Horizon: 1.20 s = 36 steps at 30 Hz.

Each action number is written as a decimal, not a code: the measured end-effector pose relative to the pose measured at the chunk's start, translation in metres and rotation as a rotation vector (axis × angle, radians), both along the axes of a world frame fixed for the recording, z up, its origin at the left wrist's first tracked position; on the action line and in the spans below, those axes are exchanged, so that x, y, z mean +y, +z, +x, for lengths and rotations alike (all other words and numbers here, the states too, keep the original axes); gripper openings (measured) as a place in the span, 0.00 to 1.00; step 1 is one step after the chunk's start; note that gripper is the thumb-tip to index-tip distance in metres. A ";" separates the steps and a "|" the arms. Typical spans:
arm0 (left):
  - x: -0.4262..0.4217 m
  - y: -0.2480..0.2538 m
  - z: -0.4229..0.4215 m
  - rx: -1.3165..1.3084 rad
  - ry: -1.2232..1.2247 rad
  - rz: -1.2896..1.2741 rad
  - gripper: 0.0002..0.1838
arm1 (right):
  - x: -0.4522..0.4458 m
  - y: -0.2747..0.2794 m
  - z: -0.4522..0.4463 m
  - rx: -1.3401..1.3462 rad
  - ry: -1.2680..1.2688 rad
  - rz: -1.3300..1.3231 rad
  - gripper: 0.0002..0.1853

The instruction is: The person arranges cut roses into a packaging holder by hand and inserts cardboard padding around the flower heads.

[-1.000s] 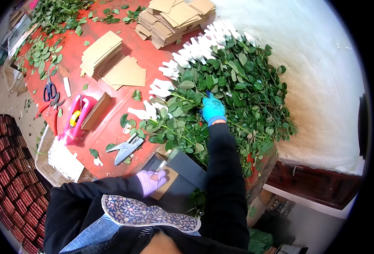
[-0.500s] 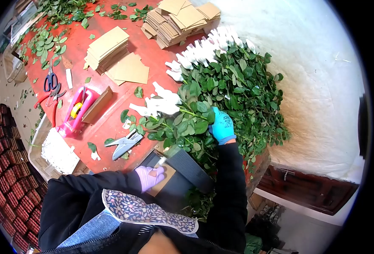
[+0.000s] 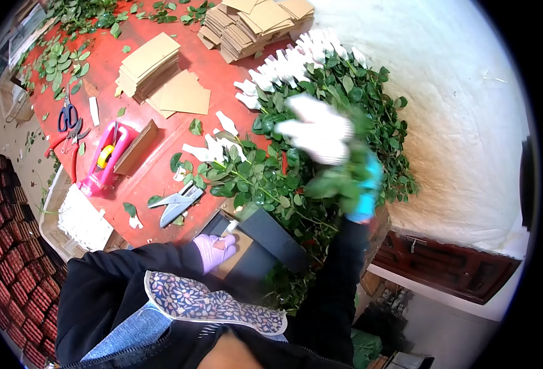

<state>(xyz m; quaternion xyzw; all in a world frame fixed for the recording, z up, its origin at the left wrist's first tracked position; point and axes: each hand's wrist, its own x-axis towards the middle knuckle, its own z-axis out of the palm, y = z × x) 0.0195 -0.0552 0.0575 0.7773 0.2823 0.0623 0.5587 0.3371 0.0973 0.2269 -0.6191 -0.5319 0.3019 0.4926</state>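
Nearest me, at the lower centre of the frame, the left hand (image 3: 215, 251) in its purple glove lies over a brown cardboard sheet (image 3: 233, 259) beside a dark ribbed panel (image 3: 275, 240). Its fingers are bent, but I cannot tell whether they pinch the sheet or only rest on it; a loose press could let the card skew.

Right of centre, the right hand (image 3: 367, 192) in its blue glove has its fingers clamped on leafy stems with white-wrapped heads (image 3: 331, 144). The heads point to the upper left, above the foliage. Blur hides how firmly the stems are gripped, so I judge that one held too loosely could slip, and leaves could snag on the stems just below. A knock against the panel might bend a neck or pull a wrapper loose.

Left of centre, the grey stapler (image 3: 181, 204) lies on the red surface (image 3: 176, 136) close to other white-wrapped heads (image 3: 213, 149); a sweep that way could catch its handles.

Farther up, the big leafy pile (image 3: 370, 117) lies tightly tangled, and dragging one stem could bring neighbours along. At the top, the uneven cardboard stack (image 3: 247, 37) might slide if the pile shoved it.
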 end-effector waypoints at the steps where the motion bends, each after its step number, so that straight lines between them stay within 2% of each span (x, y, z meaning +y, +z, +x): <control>1: -0.001 -0.003 0.000 -0.005 -0.005 -0.006 0.31 | -0.010 0.021 0.003 -0.073 -0.069 0.124 0.14; 3: -0.003 -0.010 -0.001 -0.056 -0.056 0.220 0.29 | -0.034 0.061 0.018 -0.036 -0.185 0.283 0.14; 5: 0.009 0.008 -0.004 -0.056 -0.080 0.220 0.28 | -0.061 0.097 0.031 0.008 -0.267 0.396 0.15; 6: 0.018 0.020 -0.004 0.014 -0.082 -0.011 0.28 | -0.076 0.113 0.037 0.012 -0.297 0.437 0.15; 8: 0.007 0.003 -0.004 -0.131 -0.044 0.211 0.15 | -0.095 0.139 0.041 -0.047 -0.329 0.462 0.16; 9: 0.006 0.001 -0.004 -0.135 -0.062 0.210 0.15 | -0.098 0.144 0.039 -0.136 -0.322 0.422 0.16; 11: 0.010 0.004 -0.005 -0.039 -0.185 0.202 0.30 | -0.092 0.144 0.033 -0.382 -0.292 0.276 0.17; 14: 0.008 -0.004 -0.004 -0.044 -0.170 0.147 0.31 | -0.058 0.116 0.011 -0.933 -0.113 -0.073 0.18; 17: 0.007 -0.004 -0.006 -0.031 -0.159 0.119 0.30 | -0.007 0.029 -0.006 -1.269 0.251 -0.368 0.19; 18: 0.009 0.000 -0.006 -0.090 -0.140 0.189 0.23 | 0.008 -0.006 -0.006 -1.290 0.353 -0.401 0.20; 19: 0.010 0.003 -0.006 -0.146 -0.118 0.262 0.17 | 0.020 -0.050 0.001 -1.202 0.461 -0.340 0.27; 21: 0.013 0.015 -0.008 -0.216 -0.051 0.389 0.16 | 0.044 -0.083 -0.023 -1.209 0.512 -0.585 0.31; 23: 0.008 0.009 -0.005 -0.113 -0.124 0.212 0.15 | 0.060 -0.090 -0.050 -1.224 0.557 -0.635 0.34; 25: 0.008 0.008 -0.004 -0.038 -0.175 0.121 0.28 | 0.078 -0.113 -0.053 -1.263 0.519 -0.575 0.29; 26: 0.008 0.009 -0.004 -0.012 -0.194 0.091 0.33 | 0.089 -0.117 -0.058 -1.288 0.524 -0.648 0.26; 28: 0.010 0.012 -0.006 -0.093 -0.193 0.294 0.35 | 0.109 -0.127 -0.060 -1.287 0.514 -0.780 0.21; 31: 0.010 0.010 -0.006 -0.067 -0.203 0.221 0.37 | 0.114 -0.136 -0.060 -1.234 0.423 -0.776 0.17; 34: 0.010 0.014 -0.007 -0.146 -0.139 0.141 0.35 | 0.101 -0.134 -0.063 -1.256 0.445 -0.721 0.18; 36: 0.002 0.001 -0.004 -0.100 -0.136 0.127 0.34 | 0.093 -0.132 -0.064 -1.271 0.467 -0.696 0.18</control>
